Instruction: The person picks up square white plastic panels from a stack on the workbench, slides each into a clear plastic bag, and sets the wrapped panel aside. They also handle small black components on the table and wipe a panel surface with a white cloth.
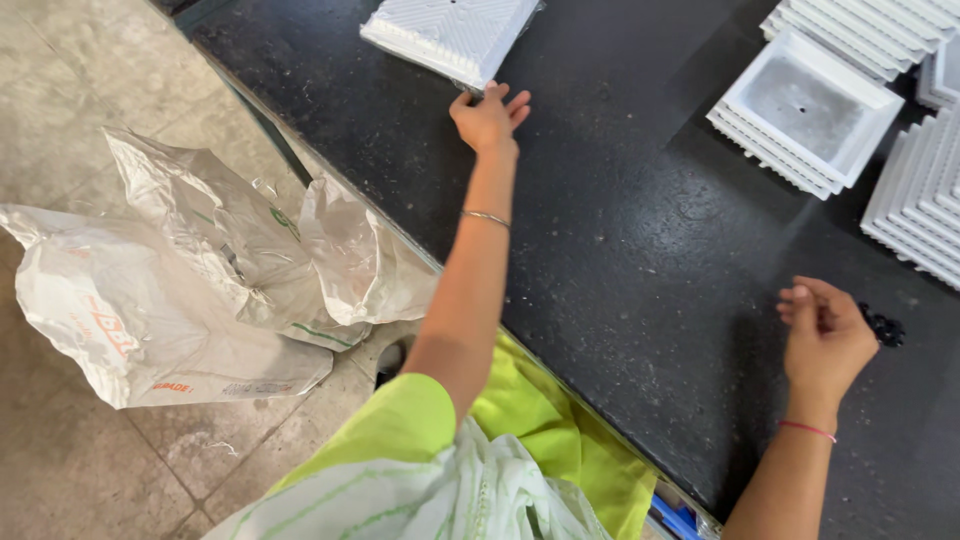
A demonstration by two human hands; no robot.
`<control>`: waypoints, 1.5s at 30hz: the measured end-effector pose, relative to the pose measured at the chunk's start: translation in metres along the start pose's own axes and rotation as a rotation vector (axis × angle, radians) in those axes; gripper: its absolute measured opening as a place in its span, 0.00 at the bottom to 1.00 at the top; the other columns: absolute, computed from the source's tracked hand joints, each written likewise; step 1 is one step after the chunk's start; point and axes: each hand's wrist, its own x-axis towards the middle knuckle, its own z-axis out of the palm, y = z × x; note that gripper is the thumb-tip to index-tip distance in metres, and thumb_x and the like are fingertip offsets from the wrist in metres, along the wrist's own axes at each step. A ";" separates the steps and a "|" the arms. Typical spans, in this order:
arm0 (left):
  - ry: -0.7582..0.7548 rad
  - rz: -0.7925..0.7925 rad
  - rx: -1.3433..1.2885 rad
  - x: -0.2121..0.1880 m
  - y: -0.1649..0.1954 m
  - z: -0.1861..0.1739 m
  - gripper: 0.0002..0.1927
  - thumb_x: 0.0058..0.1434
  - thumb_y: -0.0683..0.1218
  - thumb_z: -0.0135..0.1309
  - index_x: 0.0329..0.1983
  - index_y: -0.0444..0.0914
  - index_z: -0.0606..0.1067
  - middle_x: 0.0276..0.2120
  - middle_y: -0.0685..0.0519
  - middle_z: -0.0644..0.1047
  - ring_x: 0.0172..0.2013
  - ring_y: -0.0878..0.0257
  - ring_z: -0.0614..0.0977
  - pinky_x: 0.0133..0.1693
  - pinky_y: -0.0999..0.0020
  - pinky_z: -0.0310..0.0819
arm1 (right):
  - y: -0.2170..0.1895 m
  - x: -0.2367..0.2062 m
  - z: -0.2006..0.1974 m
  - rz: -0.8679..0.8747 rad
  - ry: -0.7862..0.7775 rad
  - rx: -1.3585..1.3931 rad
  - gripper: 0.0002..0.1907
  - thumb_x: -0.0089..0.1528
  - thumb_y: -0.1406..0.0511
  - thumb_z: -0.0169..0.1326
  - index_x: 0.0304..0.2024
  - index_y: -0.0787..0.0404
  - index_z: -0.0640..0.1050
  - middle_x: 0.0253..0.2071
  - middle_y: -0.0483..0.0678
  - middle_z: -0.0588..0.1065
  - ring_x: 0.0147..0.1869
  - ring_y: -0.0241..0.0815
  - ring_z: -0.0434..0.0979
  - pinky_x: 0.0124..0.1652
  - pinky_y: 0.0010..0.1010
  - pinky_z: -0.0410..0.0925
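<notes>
A single head-worn camera looks steeply down and forward from above the person's chest, close enough that both forearms fill the middle. It faces a black table point(620, 230) running diagonally from far left to near right, with the tiled floor point(70, 80) on the left.

Desk point(620, 230): black speckled stone top, polished, running diagonally across the view, with a dark edge along its left side. Floor point(70, 90): pale beige tiles, worn and mottled, thin grout lines visible. Crumpled white woven sacks point(180, 290) lie on the floor just beside the desk edge. Light soft and even, with a faint sheen on the stone.
</notes>
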 end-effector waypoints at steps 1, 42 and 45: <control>-0.026 -0.012 0.044 -0.001 0.005 0.001 0.22 0.66 0.42 0.51 0.59 0.27 0.61 0.40 0.37 0.81 0.27 0.50 0.86 0.24 0.61 0.83 | -0.002 -0.002 -0.005 -0.008 -0.007 -0.027 0.06 0.77 0.71 0.55 0.51 0.72 0.79 0.42 0.50 0.79 0.44 0.33 0.80 0.46 0.23 0.74; -0.600 0.732 0.494 -0.242 -0.093 -0.041 0.23 0.66 0.51 0.56 0.58 0.34 0.70 0.50 0.45 0.76 0.42 0.61 0.84 0.43 0.68 0.80 | -0.025 -0.053 -0.042 -0.052 0.028 -0.025 0.09 0.74 0.66 0.55 0.51 0.67 0.80 0.42 0.50 0.80 0.42 0.33 0.77 0.44 0.24 0.72; -0.573 0.386 0.752 -0.191 -0.078 -0.067 0.30 0.68 0.59 0.55 0.62 0.31 0.70 0.51 0.43 0.78 0.47 0.60 0.83 0.49 0.66 0.78 | -0.037 -0.046 -0.023 -0.091 0.027 -0.190 0.13 0.73 0.62 0.55 0.51 0.65 0.81 0.42 0.52 0.80 0.42 0.38 0.77 0.42 0.29 0.70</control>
